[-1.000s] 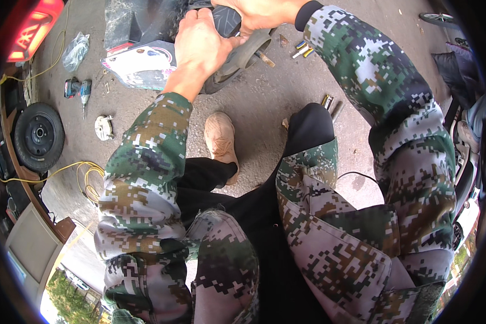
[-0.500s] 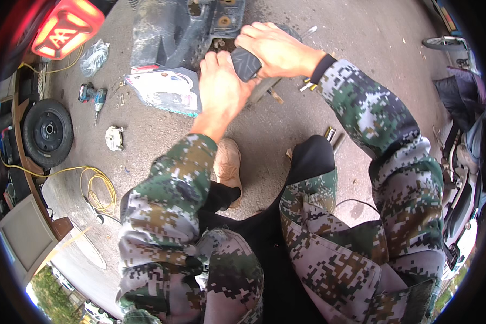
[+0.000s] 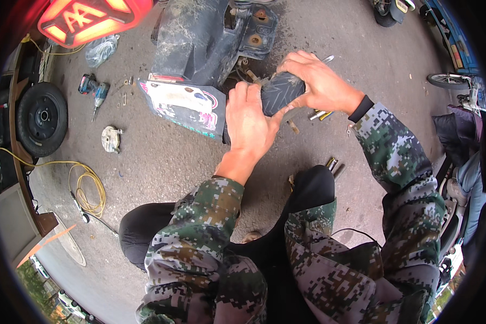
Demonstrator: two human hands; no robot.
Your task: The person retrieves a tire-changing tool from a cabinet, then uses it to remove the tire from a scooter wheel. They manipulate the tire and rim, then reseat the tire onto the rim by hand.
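A black tyre (image 3: 279,93) with a chevron tread sits low behind a dusty dark plastic rear fender (image 3: 186,46). My left hand (image 3: 248,129) is closed over its near left side, fingers curled over the top. My right hand (image 3: 324,83) grips the tyre's right side, fingers bent over the far edge and thumb on the tread. The two thumbs nearly meet at the near edge. A dark flap (image 3: 210,121) with a white patch hangs from the fender, beside my left hand. The wheel's hub is hidden.
On the ground to the left are a cordless drill (image 3: 94,92), a round metal brake plate (image 3: 112,139), a plastic bag (image 3: 101,51), a car wheel (image 3: 42,121) and a coiled yellow hose (image 3: 92,191). A lit red lamp (image 3: 94,19) is at upper left. Metal sockets (image 3: 332,163) lie near my right knee.
The view has shifted, so the fender and tyre show further right and lower. Both hands remain on the tyre, with more tread showing between them. My left knee has swung outward.
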